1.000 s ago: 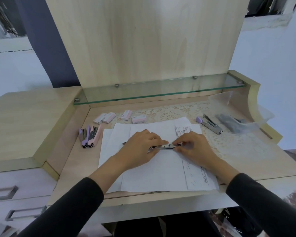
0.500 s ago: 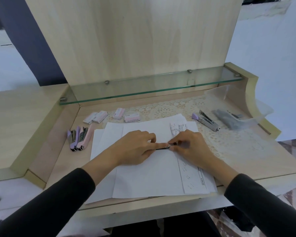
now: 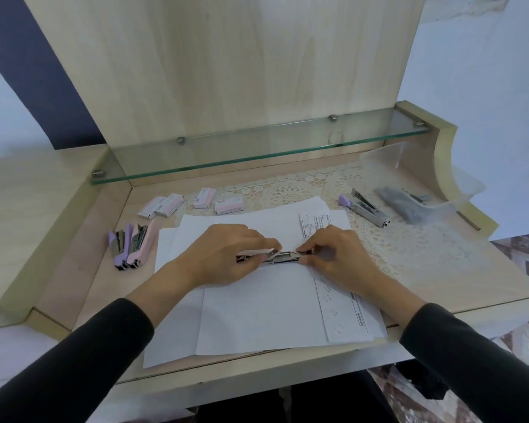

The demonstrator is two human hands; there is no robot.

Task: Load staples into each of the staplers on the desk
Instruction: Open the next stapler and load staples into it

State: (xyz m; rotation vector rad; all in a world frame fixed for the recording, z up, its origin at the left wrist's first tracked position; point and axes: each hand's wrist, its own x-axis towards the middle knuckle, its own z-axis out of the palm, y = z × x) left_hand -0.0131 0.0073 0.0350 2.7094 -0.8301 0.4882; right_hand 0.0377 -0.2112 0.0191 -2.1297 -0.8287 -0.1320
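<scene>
A pink stapler [image 3: 283, 257] lies opened flat on white paper sheets [image 3: 257, 312] at the desk's middle, its metal staple channel exposed. My left hand [image 3: 226, 257] grips its pink end, and my right hand [image 3: 333, 254] pinches the metal end with thumb and fingertips. Whether staples sit in the channel is too small to tell. Two more staplers, one purple [image 3: 117, 248] and one pink [image 3: 141, 244], lie side by side at the left. A purple stapler [image 3: 365, 209] lies open at the right. Several small pink staple boxes [image 3: 202, 203] sit behind the paper.
A glass shelf [image 3: 257, 148] runs along the back over the desk. A clear plastic bag [image 3: 416, 203] with dark items lies at the far right on a lace mat [image 3: 409, 239]. A raised wooden side surface [image 3: 28, 209] borders the left.
The metal channel between my hands shows more than half a second ago. Both hands stay at the stapler. The camera view has shifted slightly.
</scene>
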